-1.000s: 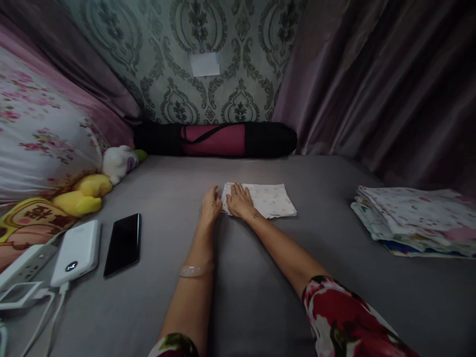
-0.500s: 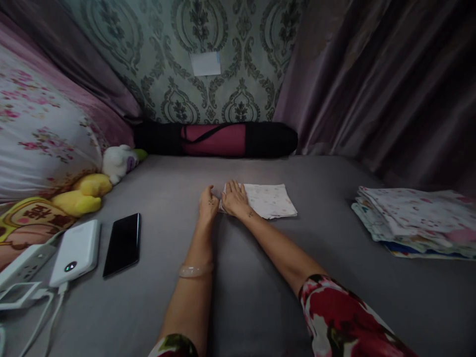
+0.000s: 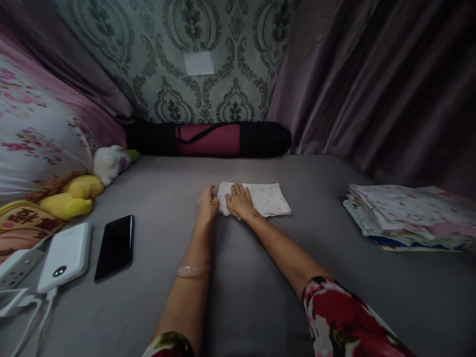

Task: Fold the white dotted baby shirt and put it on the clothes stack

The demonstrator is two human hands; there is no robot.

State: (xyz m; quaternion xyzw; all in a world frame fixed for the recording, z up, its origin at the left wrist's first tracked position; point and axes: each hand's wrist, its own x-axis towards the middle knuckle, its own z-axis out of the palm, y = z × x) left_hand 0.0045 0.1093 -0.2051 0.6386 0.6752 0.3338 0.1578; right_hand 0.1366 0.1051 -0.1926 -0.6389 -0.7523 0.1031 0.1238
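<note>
A folded white cloth point(image 3: 269, 199) with a small faint pattern lies flat on the grey sheet in front of me. My right hand point(image 3: 240, 201) rests palm down on its left half, fingers stretched out. At the cloth's left edge is my left hand point(image 3: 208, 203), turned on its side with the thumb up. Its fingers curl in at that edge and are partly hidden from view.
Folded cloths point(image 3: 405, 213) are stacked at the right. On the left lie a black phone point(image 3: 115, 248), a white power bank point(image 3: 67, 255) with cables, a power strip point(image 3: 18, 267) and plush toys point(image 3: 70, 198). A black and maroon roll bag point(image 3: 208, 140) lies along the wall.
My right hand has slid a little to the right over the cloth, uncovering its left end. The left hand stays at the edge. The view has turned slightly right.
</note>
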